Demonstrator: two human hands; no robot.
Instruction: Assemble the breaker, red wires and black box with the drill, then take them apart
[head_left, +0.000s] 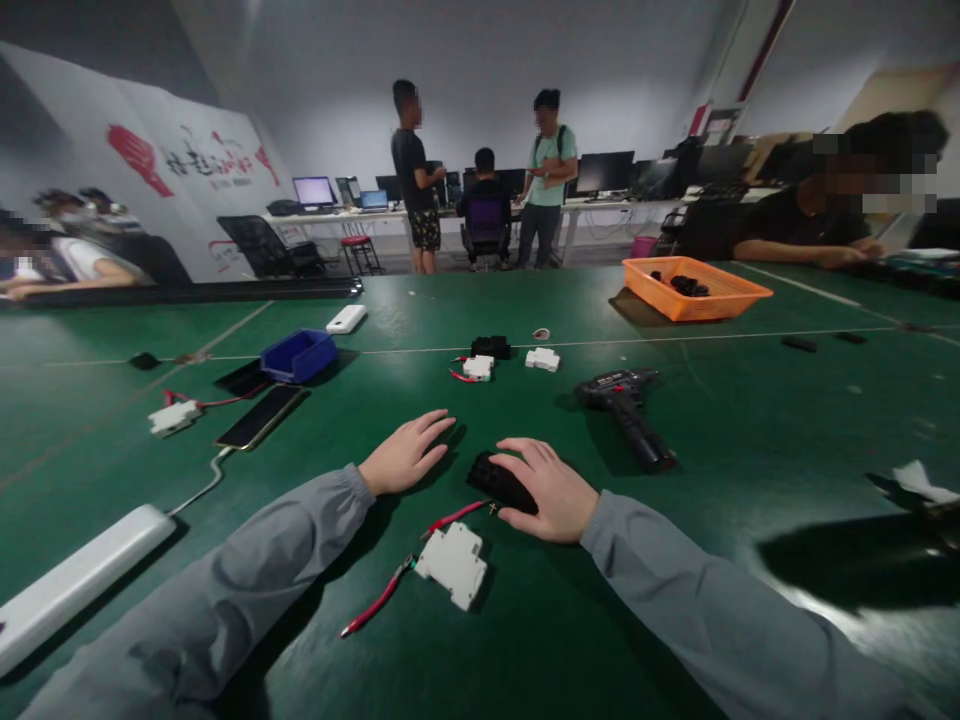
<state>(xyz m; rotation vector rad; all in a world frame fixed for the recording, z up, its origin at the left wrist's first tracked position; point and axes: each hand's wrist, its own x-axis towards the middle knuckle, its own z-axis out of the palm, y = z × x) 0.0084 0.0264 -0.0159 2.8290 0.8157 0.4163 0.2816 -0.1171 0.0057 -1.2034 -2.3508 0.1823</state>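
Observation:
My left hand (405, 456) rests just above or on the green table (300, 600), fingers stretched out and holding nothing. To its right, my right hand (551, 490) has its fingers and thumb around a black plastic block (501, 482) that lies on the table. The fingers cover part of this block. Nearer to me lies a white circuit breaker (454, 564) with two red wires, apart from both hands. Farther forward sit a second white breaker (478, 369) with red leads, a black block (491, 347) and a smaller white module (542, 359).
A black cordless drill (626, 410) lies to the right. Behind it stands an orange basket (694, 307) with black parts inside. At left are a blue bin (298, 357), a phone (261, 417), a wired white module (174, 417) and a white power strip (86, 580). Other people are around the room.

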